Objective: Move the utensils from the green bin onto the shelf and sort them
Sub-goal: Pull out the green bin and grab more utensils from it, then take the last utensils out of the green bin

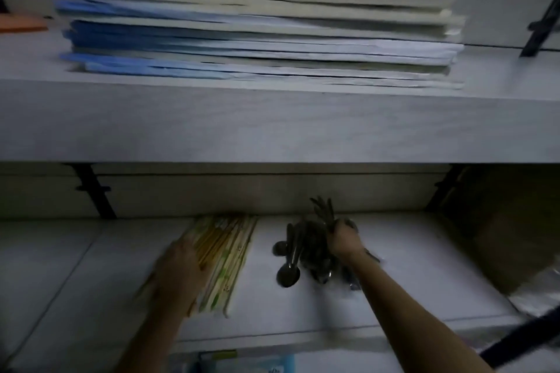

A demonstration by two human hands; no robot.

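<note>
On the lower shelf (424,266) lies a row of wrapped chopsticks (227,257) in yellow-green paper sleeves. My left hand (178,272) rests flat on their left side, fingers straight. To the right sits a dark pile of metal utensils, with spoons (288,269) pointing toward me. My right hand (344,239) grips a bunch of forks (322,210) above that pile, their tines sticking up toward the back wall. The green bin is out of view.
The upper shelf (272,124) overhangs the work area and carries a thick stack of papers and blue folders (242,39). Black brackets (94,191) stand at the back corners. A brown cardboard box (509,230) fills the right end of the lower shelf.
</note>
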